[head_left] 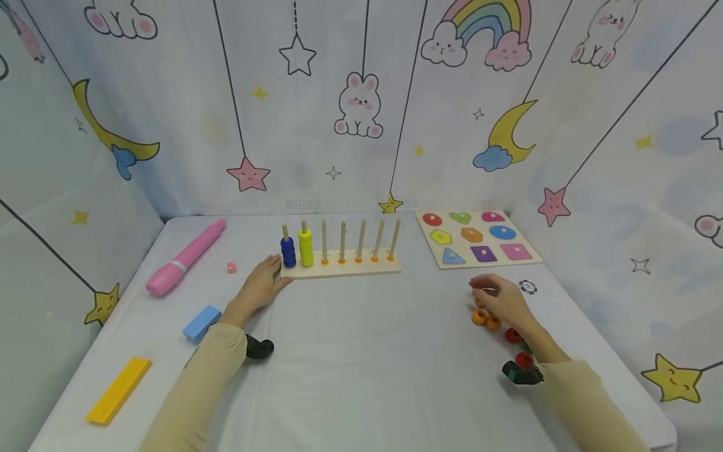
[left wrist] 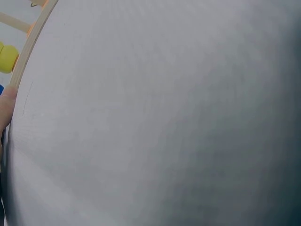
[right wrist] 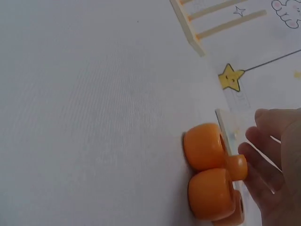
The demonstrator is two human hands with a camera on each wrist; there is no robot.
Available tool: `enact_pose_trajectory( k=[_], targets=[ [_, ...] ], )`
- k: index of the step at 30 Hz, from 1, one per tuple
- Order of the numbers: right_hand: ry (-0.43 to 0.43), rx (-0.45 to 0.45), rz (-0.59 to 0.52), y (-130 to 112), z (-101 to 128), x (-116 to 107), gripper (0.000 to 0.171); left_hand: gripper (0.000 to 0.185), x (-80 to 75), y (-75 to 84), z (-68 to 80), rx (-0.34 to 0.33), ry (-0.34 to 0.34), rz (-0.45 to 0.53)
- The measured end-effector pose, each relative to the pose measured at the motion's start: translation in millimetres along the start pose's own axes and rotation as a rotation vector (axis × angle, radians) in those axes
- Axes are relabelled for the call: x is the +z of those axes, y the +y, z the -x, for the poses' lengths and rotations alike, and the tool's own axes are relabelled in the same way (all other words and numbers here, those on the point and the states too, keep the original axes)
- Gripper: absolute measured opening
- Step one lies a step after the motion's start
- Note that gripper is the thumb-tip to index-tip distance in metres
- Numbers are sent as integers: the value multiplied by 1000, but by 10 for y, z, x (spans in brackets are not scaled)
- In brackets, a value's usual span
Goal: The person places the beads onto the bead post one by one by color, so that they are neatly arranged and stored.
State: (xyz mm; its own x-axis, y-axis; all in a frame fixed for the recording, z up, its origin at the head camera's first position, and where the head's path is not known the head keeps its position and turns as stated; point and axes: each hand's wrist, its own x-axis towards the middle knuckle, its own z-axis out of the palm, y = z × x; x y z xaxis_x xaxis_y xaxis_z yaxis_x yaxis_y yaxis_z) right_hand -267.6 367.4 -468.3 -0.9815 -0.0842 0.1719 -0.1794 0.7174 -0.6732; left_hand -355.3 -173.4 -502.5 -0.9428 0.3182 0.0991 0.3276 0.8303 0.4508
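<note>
My left hand (head_left: pixel 262 285) holds the left end of a wooden peg board (head_left: pixel 344 270), with the thumb along its front edge and the fingers at its end. In the left wrist view, only the thumb (left wrist: pixel 6 107) shows at the board's edge. Blue rings (head_left: pixel 288 252) fill the first peg and yellow-green rings (head_left: pixel 306 248) the second; the other pegs are bare. My right hand (head_left: pixel 504 302) hovers over loose orange rings (head_left: pixel 479 317), fingers loosely bent with nothing between them. Orange rings (right wrist: pixel 205 147) cluster just beyond its fingertips in the right wrist view.
Red rings (head_left: pixel 513 335) lie beneath my right wrist. A shape puzzle board (head_left: pixel 480 240) stands at the back right, with a small round chip (head_left: pixel 528 287) near it. At left lie a pink wand-like toy (head_left: pixel 186 258), a small pink piece (head_left: pixel 231 267), a blue block (head_left: pixel 201 324) and a yellow block (head_left: pixel 118 391).
</note>
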Motion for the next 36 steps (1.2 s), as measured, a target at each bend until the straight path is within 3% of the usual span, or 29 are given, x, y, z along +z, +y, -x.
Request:
enact_pose_trajectory(
  k=[9,18,36],
  targets=[
    [-21,14,95,155,177,-78,27,69,11,-10,-6,-12,-8,-7],
    [-55,-29,185,272,247,-145,27,69,7,-7,-1,-12,-7,-14],
    [-52,-66,190,168,70,-3,28,69,1,-10,-6,-16,-10,-7]
  ],
)
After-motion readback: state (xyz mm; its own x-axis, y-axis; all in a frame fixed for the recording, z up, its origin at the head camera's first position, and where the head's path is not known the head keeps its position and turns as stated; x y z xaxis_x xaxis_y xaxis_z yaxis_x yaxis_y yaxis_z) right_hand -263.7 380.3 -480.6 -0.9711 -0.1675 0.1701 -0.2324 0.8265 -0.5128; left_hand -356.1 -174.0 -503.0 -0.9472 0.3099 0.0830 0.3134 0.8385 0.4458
